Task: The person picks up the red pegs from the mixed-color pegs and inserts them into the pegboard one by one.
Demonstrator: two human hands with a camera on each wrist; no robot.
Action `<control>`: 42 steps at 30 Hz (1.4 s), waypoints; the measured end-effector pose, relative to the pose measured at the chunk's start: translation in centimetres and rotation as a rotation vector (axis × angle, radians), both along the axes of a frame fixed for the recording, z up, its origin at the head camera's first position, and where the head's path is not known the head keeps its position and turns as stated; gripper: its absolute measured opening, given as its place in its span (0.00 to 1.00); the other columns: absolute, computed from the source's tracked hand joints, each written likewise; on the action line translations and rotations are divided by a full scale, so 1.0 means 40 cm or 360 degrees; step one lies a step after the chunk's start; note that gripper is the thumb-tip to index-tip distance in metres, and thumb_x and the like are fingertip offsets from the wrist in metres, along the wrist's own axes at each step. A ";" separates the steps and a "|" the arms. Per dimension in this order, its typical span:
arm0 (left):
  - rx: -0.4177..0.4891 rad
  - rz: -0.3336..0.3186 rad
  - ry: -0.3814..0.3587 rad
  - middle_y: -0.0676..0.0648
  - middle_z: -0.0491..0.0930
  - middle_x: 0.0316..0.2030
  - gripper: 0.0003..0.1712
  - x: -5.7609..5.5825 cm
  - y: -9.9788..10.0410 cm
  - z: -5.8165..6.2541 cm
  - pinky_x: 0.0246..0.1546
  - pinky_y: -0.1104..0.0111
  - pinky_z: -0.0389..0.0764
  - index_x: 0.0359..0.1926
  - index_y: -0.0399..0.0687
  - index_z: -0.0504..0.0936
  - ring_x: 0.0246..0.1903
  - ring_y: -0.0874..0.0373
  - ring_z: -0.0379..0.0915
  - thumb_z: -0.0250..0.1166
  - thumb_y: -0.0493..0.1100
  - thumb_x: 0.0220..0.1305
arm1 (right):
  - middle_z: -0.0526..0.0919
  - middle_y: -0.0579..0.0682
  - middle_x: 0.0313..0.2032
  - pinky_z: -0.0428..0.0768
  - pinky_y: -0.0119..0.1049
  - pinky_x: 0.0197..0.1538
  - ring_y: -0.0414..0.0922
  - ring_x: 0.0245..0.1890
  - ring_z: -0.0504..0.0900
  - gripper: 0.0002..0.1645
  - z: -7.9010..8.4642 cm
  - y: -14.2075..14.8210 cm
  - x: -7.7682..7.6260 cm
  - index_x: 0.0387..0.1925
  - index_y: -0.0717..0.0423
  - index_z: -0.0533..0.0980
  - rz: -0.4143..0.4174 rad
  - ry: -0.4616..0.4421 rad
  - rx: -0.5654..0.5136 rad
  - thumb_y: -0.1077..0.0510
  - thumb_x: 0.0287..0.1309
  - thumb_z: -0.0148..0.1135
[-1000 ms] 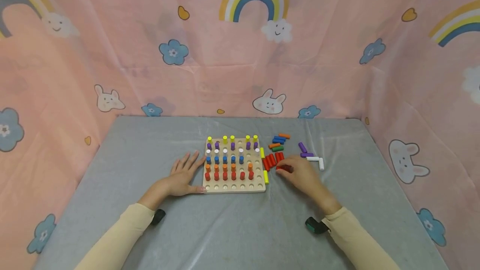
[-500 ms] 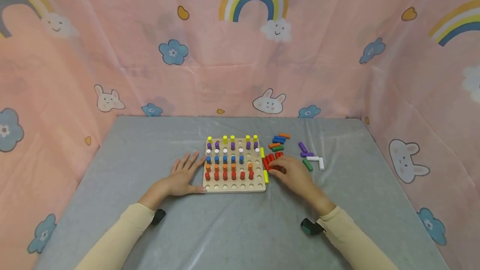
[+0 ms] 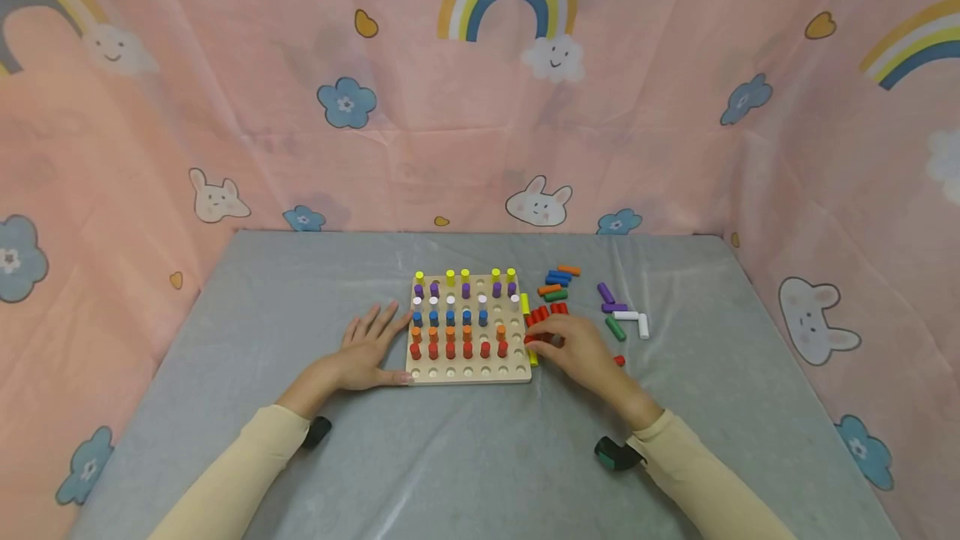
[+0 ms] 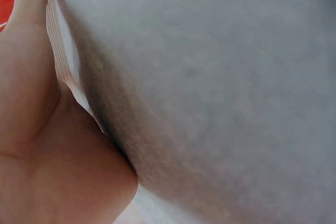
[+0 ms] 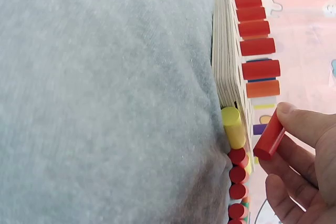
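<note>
A wooden pegboard lies on the table with rows of yellow, purple, white, blue, orange and red pegs upright in its holes. At its left edge rests my left hand, fingers spread and thumb at the near corner. My right hand is beside the board's right edge. In the right wrist view it pinches a red peg between thumb and fingers, tilted and raised above the loose pegs. A yellow peg lies against the board's side, with several red pegs lined up behind it.
Loose blue pegs, orange pegs, purple pegs, white pegs and a green peg lie right of the board. One red peg shows beside my right wrist. A patterned pink curtain surrounds the table.
My right hand has moved left from among the loose pegs to the board's right edge. A green peg and a red peg have come into sight behind it. The left hand stays put.
</note>
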State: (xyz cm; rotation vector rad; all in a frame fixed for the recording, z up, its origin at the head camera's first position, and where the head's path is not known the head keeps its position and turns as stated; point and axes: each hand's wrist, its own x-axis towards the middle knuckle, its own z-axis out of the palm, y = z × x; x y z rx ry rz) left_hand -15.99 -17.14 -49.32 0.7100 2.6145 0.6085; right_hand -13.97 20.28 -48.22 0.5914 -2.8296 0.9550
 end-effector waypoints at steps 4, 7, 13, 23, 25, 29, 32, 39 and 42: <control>0.0001 0.0010 0.0005 0.39 0.31 0.80 0.63 -0.005 -0.002 -0.013 0.72 0.35 0.29 0.80 0.57 0.40 0.78 0.35 0.21 0.63 0.74 0.55 | 0.88 0.42 0.35 0.78 0.28 0.35 0.36 0.29 0.76 0.12 0.006 -0.008 0.003 0.41 0.49 0.87 0.0019 0.0020 -0.0026 0.52 0.54 0.73; -0.0011 0.0020 0.0012 0.40 0.31 0.80 0.63 -0.007 -0.003 -0.020 0.72 0.36 0.28 0.80 0.57 0.39 0.78 0.36 0.20 0.64 0.72 0.56 | 0.88 0.43 0.35 0.78 0.28 0.34 0.35 0.29 0.75 0.11 0.008 -0.015 0.003 0.41 0.50 0.87 0.0034 0.0042 -0.0045 0.53 0.55 0.73; -0.0028 0.0026 0.0009 0.41 0.30 0.80 0.62 -0.006 -0.004 -0.026 0.73 0.37 0.28 0.80 0.57 0.39 0.78 0.37 0.20 0.65 0.70 0.57 | 0.88 0.43 0.34 0.78 0.26 0.33 0.35 0.28 0.76 0.11 0.011 -0.026 0.009 0.41 0.50 0.86 0.0030 0.0042 -0.0085 0.54 0.56 0.72; -0.0022 0.0031 0.0025 0.41 0.31 0.80 0.62 -0.008 -0.006 -0.031 0.73 0.36 0.29 0.80 0.58 0.39 0.78 0.37 0.21 0.65 0.71 0.57 | 0.88 0.43 0.33 0.79 0.26 0.34 0.35 0.29 0.78 0.10 0.010 -0.041 0.015 0.40 0.52 0.85 -0.0019 -0.0029 -0.0148 0.55 0.55 0.73; -0.0020 0.0031 0.0027 0.41 0.31 0.80 0.62 -0.008 -0.006 -0.031 0.73 0.36 0.29 0.80 0.58 0.39 0.78 0.37 0.21 0.65 0.70 0.57 | 0.88 0.44 0.32 0.79 0.26 0.34 0.36 0.30 0.79 0.10 0.005 -0.042 0.015 0.39 0.52 0.85 -0.0026 -0.0050 -0.0172 0.56 0.54 0.73; -0.0031 0.0029 0.0021 0.41 0.30 0.80 0.62 -0.007 -0.005 -0.030 0.73 0.37 0.29 0.80 0.58 0.39 0.78 0.37 0.20 0.65 0.71 0.57 | 0.89 0.45 0.33 0.81 0.26 0.34 0.37 0.30 0.82 0.10 -0.003 -0.044 0.014 0.39 0.52 0.84 -0.0031 -0.0115 -0.0243 0.58 0.55 0.73; -0.0032 0.0029 0.0013 0.41 0.30 0.80 0.62 -0.007 -0.005 -0.029 0.73 0.36 0.29 0.80 0.58 0.39 0.78 0.37 0.20 0.65 0.71 0.57 | 0.89 0.46 0.33 0.82 0.25 0.35 0.37 0.31 0.84 0.09 -0.008 -0.046 0.013 0.39 0.53 0.83 -0.0034 -0.0167 -0.0293 0.59 0.55 0.72; -0.0037 0.0031 0.0023 0.41 0.30 0.80 0.62 -0.008 -0.004 -0.030 0.73 0.36 0.29 0.80 0.58 0.39 0.78 0.37 0.21 0.65 0.70 0.57 | 0.88 0.46 0.34 0.82 0.26 0.37 0.38 0.33 0.85 0.09 -0.014 -0.048 0.012 0.39 0.53 0.82 -0.0052 -0.0179 -0.0335 0.60 0.55 0.72; -0.0043 0.0028 0.0023 0.42 0.30 0.80 0.62 -0.008 -0.006 -0.033 0.73 0.36 0.29 0.80 0.58 0.39 0.78 0.37 0.20 0.65 0.70 0.57 | 0.88 0.46 0.34 0.82 0.26 0.37 0.38 0.33 0.85 0.09 -0.018 -0.049 0.014 0.39 0.53 0.81 -0.0049 -0.0175 -0.0350 0.61 0.56 0.72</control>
